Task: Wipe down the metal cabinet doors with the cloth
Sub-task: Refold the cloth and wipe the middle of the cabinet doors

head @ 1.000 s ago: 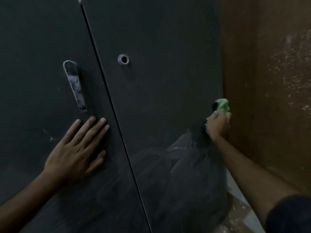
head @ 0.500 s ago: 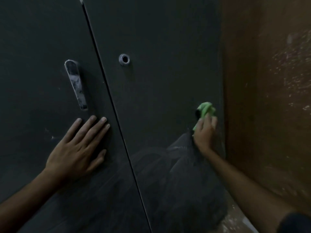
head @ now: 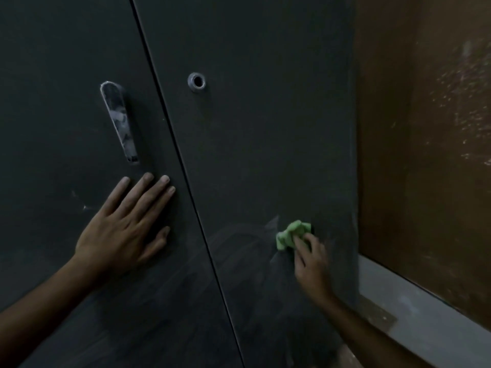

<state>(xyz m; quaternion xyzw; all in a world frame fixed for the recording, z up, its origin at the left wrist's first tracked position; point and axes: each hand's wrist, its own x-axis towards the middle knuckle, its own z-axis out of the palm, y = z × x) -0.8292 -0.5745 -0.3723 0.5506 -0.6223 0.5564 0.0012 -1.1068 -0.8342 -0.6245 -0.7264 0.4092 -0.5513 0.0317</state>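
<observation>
Right cabinet door (head: 265, 128): wiped streaks show low on the panel, the upper part looks untouched. We judge the pass should work upward in overlapping strokes toward the keyhole (head: 197, 81) at 12 o'clock. Left cabinet door (head: 53, 128): our left hand (head: 121, 232) lies flat, fingers straight, at 6 o'clock of the handle (head: 119, 120), bracing the panel; keep it there. Right hand (head: 309, 258) has its fingers curled around the bunched green cloth (head: 291, 233), pressed on the right door. Spreading the cloth would likely cover more.
</observation>
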